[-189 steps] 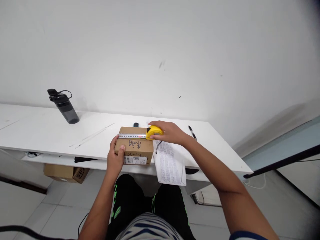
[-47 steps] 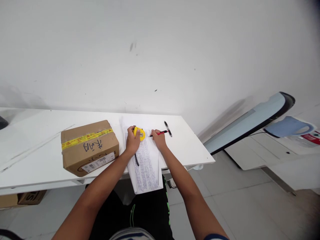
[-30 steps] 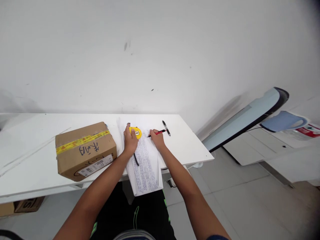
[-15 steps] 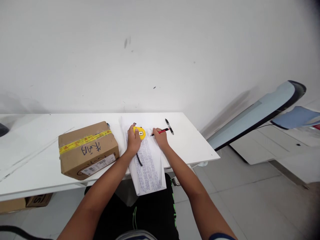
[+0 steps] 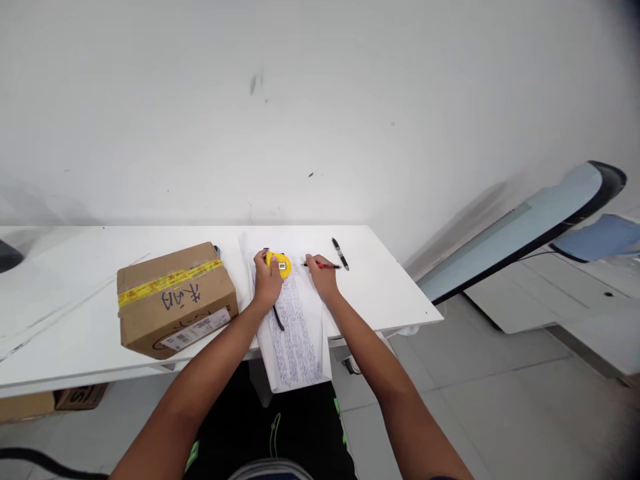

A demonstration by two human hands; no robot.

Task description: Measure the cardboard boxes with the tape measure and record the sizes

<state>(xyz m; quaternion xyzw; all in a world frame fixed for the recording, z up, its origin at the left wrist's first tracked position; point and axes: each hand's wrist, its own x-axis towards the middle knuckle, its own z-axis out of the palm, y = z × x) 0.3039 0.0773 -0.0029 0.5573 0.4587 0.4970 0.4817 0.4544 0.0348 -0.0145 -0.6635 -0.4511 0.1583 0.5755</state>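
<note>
The right hand (image 5: 323,279) pinches a slim red-and-black pen (image 5: 327,266) over the far part of a white, densely handwritten paper sheet (image 5: 295,333), its long axis running crosswise, tip leftward; whether it touches is unclear; the left hand (image 5: 269,283) grips a yellow plastic tape measure (image 5: 285,261) on the sheet, just beyond that tip; left of the sheet sits a taped brown cardboard box (image 5: 175,293); right of it, a black pen (image 5: 341,253).
</note>
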